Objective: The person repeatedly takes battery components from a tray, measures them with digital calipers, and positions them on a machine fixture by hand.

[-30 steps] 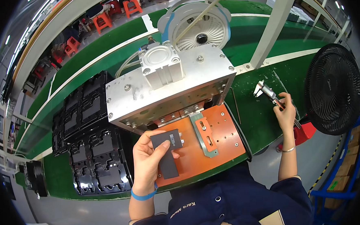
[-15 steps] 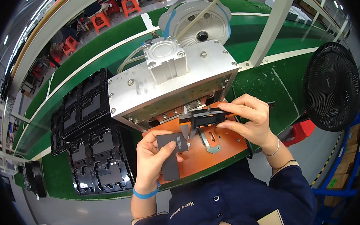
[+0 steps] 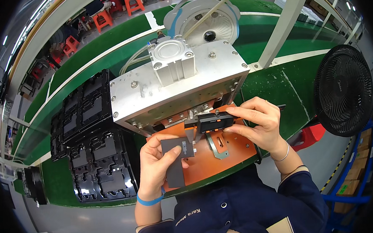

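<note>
My left hand [image 3: 156,161] grips a flat, dark grey L-shaped battery pack [image 3: 175,173], its thumb on the face near the printed label and the fingers behind. A small white tab shows at the pack's right edge. In my right hand [image 3: 257,123] is a black digital caliper [image 3: 215,122], pinched between thumb and fingers at its right end. The caliper's metal jaws point down beside the pack's upper right corner; whether they touch it I cannot tell. Beneath both hands lies an orange base plate [image 3: 206,163] with a metal locating piece [image 3: 218,147].
A silver press fixture [image 3: 130,96] with a pneumatic cylinder [image 3: 173,62] stands just beyond my hands. Black trays [image 3: 78,177] holding grey packs are stacked at left. A black fan [image 3: 343,90] stands at right, a white fan [image 3: 209,22] behind the press. Green matting [image 3: 273,86] covers the bench.
The caliper has tilted slightly, so its display faces me less. Both hands keep nearly the same places and grips.
</note>
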{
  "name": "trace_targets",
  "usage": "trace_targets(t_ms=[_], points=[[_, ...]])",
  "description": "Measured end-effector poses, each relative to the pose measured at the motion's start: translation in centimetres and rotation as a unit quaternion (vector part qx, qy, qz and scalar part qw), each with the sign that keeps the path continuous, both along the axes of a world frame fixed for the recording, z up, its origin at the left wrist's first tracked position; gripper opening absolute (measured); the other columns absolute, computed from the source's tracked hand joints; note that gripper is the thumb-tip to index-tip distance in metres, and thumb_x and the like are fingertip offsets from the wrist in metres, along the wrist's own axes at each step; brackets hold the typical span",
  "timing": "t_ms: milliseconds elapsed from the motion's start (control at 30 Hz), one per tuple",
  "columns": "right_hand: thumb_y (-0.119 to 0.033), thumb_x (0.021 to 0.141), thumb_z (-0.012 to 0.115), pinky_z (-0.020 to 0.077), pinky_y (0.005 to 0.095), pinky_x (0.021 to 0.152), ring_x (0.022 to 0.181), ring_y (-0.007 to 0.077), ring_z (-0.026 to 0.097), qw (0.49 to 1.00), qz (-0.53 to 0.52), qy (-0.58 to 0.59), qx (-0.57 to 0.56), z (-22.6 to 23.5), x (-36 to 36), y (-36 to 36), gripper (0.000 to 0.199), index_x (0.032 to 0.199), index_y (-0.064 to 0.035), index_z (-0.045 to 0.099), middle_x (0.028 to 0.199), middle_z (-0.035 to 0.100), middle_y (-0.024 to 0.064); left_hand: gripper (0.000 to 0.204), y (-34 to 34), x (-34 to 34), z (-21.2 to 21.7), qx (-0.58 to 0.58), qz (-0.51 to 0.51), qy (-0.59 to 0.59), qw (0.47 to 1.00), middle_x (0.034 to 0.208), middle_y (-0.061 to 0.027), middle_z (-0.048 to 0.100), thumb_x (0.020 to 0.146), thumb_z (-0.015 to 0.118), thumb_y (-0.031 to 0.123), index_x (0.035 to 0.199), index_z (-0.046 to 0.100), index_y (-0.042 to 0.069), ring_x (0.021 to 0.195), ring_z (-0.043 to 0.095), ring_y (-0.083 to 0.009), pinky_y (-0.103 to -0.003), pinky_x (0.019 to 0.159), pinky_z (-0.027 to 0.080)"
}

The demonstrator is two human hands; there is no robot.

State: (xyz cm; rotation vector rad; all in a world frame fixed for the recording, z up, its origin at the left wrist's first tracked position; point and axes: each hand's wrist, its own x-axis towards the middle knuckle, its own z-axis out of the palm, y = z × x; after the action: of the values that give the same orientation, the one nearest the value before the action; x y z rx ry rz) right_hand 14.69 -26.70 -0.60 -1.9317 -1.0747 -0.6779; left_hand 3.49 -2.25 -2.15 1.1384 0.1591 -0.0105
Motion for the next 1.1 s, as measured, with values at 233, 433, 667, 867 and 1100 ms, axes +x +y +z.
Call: trace_targets(t_ms=[233, 433, 667, 867, 1100], points=[[-0.02, 0.061, 0.087, 0.0466, 0.0261, 0.054, 0.062, 0.0146, 0.06, 1.0, -0.006, -0.01, 0.008, 0.0, -0.1, -0.1, 0.044, 0.103, -0.0117, 0.077, 0.077, 0.065, 0.0015, 0.019, 0.3, -0.1, 0.0, -0.006, -0.006, -0.009, 1.0, 0.09, -0.0156, 0.07, 0.088, 0.062, -0.003, 0.107, 0.057, -0.004, 0.07, 0.071, -0.0195, -0.027, 0.059, 0.06], [-0.019, 0.06, 0.087, 0.047, 0.0259, 0.055, 0.063, 0.0148, 0.06, 1.0, -0.002, -0.006, 0.007, -0.1, -0.2, 0.3, 0.044, 0.102, -0.0112, 0.077, 0.076, 0.065, 0.0013, 0.02, 0.4, -0.1, 0.1, -0.009, 0.0, -0.001, 1.0, 0.089, -0.0164, 0.07, 0.088, 0.062, -0.004, 0.107, 0.057, -0.004, 0.07, 0.071, -0.0196, -0.027, 0.058, 0.06], [-0.021, 0.059, 0.087, 0.0467, 0.0262, 0.055, 0.063, 0.0149, 0.06, 1.0, -0.004, -0.028, 0.007, -0.2, -0.1, 0.3, 0.045, 0.102, -0.0113, 0.077, 0.076, 0.065, 0.0014, 0.02, 0.4, -0.1, 0.0, -0.02, -0.005, -0.006, 1.0, 0.089, -0.0174, 0.07, 0.088, 0.062, -0.003, 0.107, 0.057, -0.004, 0.07, 0.071, -0.02, -0.027, 0.058, 0.06], [-0.021, 0.058, 0.087, 0.0464, 0.0262, 0.056, 0.063, 0.0148, 0.06, 0.999, -0.003, -0.047, 0.015, -0.5, -0.1, 0.2, 0.046, 0.102, -0.0115, 0.077, 0.076, 0.065, 0.001, 0.02, 0.2, -0.1, 0.0, -0.014, 0.004, -0.004, 1.0, 0.089, -0.0173, 0.07, 0.088, 0.062, -0.003, 0.107, 0.057, -0.004, 0.068, 0.071, -0.0199, -0.027, 0.058, 0.06], [-0.021, 0.058, 0.087, 0.0458, 0.0255, 0.055, 0.062, 0.0145, 0.059, 0.998, -0.006, -0.052, 0.02, -0.9, -0.2, 0.2, 0.046, 0.101, -0.0108, 0.077, 0.075, 0.064, 0.0006, 0.02, 0.4, -0.1, 0.1, -0.017, 0.004, 0.004, 1.0, 0.088, -0.0169, 0.07, 0.088, 0.063, -0.003, 0.107, 0.056, -0.004, 0.065, 0.07, -0.0194, -0.027, 0.057, 0.059]])
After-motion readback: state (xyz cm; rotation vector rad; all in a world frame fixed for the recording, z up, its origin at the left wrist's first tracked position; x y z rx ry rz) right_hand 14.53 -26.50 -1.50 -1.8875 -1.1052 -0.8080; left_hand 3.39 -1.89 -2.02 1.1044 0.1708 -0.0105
